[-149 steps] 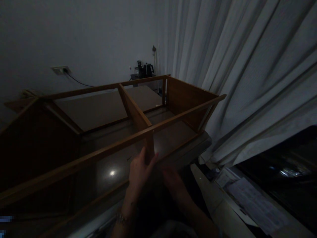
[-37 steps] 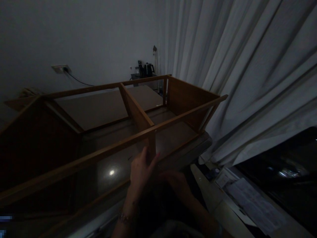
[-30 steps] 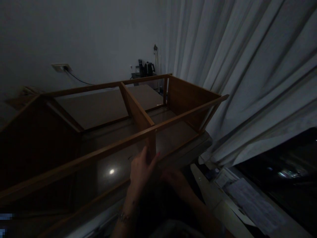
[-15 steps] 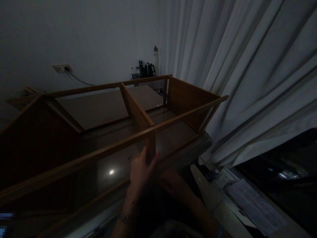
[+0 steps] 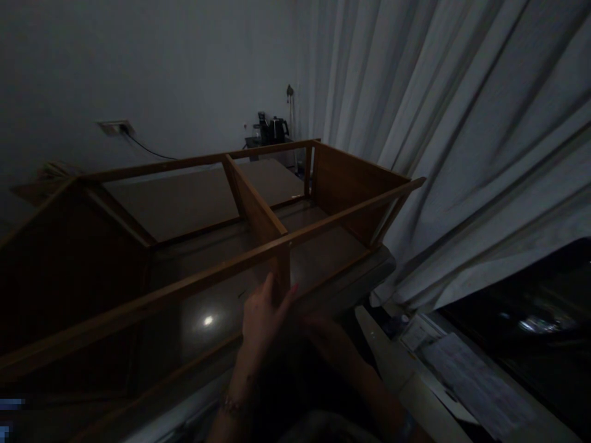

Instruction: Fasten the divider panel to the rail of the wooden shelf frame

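Observation:
A brown wooden shelf frame (image 5: 207, 271) lies across a grey padded surface, its rails and divider boards standing up. With my left hand (image 5: 264, 314) I grip the front edge of its middle divider board (image 5: 280, 267), below the near rail; the thumb is on the right side and the fingers on the left. My right hand (image 5: 321, 332) is low and to the right of it, near the frame's lower front edge. It is dark and blurred there, so its fingers and anything in them cannot be made out.
White curtains (image 5: 397, 92) hang along the right. A black kettle (image 5: 277, 129) stands on a small table at the back. A plug and cable (image 5: 124, 129) come from the wall socket. At lower right are a dark glossy screen (image 5: 545, 320) and a pale printed sheet (image 5: 475, 381).
My right hand has shifted very slightly to the right and is still blurred. My left hand and the wooden frame stay where they were.

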Demonstrator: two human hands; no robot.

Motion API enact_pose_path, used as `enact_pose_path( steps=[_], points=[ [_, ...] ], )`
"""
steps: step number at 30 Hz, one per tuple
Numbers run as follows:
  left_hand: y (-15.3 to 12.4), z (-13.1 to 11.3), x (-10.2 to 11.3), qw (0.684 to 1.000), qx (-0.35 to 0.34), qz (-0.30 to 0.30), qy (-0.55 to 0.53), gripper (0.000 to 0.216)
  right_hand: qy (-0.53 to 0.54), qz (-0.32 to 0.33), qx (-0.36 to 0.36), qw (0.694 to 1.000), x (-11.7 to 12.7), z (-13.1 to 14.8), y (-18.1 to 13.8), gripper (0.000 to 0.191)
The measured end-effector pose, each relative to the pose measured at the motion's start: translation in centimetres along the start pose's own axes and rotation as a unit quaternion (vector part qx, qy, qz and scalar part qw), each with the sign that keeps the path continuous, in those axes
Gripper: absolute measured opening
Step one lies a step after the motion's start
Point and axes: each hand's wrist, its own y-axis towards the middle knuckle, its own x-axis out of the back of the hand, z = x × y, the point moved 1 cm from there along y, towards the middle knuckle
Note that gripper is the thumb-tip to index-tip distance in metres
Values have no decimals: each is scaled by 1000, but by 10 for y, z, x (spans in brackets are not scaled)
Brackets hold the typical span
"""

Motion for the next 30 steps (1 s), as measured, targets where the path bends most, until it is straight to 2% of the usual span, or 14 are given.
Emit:
enact_pose_path(
  steps=[3, 7, 10, 12, 15, 19, 22, 24, 26, 28, 30],
  points=[
    [0, 1, -1, 1000, 1, -1, 3, 50, 22, 4, -35, 999, 8, 3, 3, 21],
    [0, 0, 1, 1000, 0, -1, -5, 50, 51, -12, -54, 997, 16, 7, 7, 23],
    [0, -1, 2, 1000, 0, 5, -13, 47, 128, -18, -122, 984, 16, 13, 8, 24],
    [-1, -2, 2, 1000, -3, 0, -8, 47, 192, -23, -192, 962, 14, 19, 9, 26],
    [-1, -1, 1, 1000, -9, -15, 5, 47, 292, -44, -285, 912, 9, 29, 9, 33],
    [0, 0, 0, 1000, -4, -11, -1, 46, 388, -88, -343, 851, 0, 37, 11, 43],
    [1, 0, 0, 1000, -3, -12, -10, 47, 400, -114, -364, 833, -4, 38, 9, 44],
    [0, 0, 0, 1000, -2, -10, -12, 48, 376, -125, -366, 842, -3, 39, 8, 39],
    [0, 0, 0, 1000, -1, -2, -18, 48, 334, -134, -342, 868, 1, 39, 8, 32],
    [0, 0, 0, 1000, 0, -1, -20, 48, 262, -132, -291, 910, 5, 38, 7, 24],
    [0, 0, 0, 1000, -2, -5, -13, 49, 158, -125, -205, 958, 7, 35, 6, 18]
  ],
)
